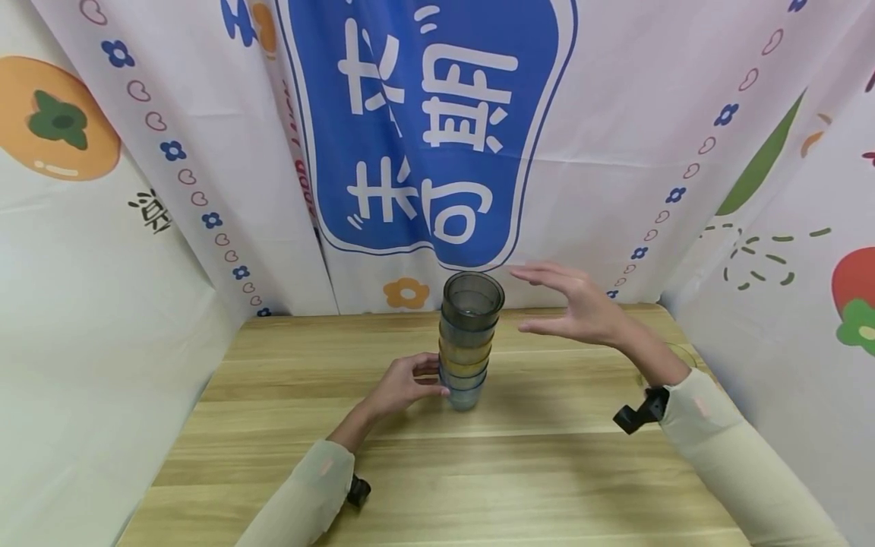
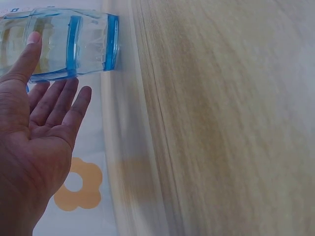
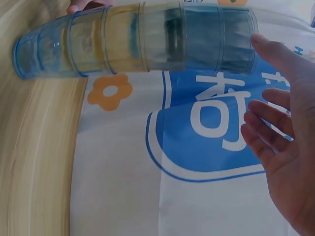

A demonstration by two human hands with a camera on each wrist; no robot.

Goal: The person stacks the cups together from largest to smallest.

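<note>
A tall stack of nested clear tumblers (image 1: 467, 334) stands upright on the wooden table, smoky grey at the top, amber in the middle and pale blue at the bottom. My left hand (image 1: 408, 386) is beside its lower part, thumb across the near side and fingers at the left edge. In the left wrist view these fingers look fairly straight, with the palm showing, next to the blue tumbler (image 2: 93, 42). To the right of the top rim, my right hand (image 1: 570, 304) has thumb and fingers spread apart and holds nothing. The right wrist view shows its thumb near the grey top tumbler (image 3: 236, 39).
The light wooden table (image 1: 547, 471) runs up to a white hanging cloth (image 1: 615, 137) with a blue printed panel, right behind the stack. Printed cloth also hangs on the left and right sides. Each wrist carries a black camera mount (image 1: 642, 410).
</note>
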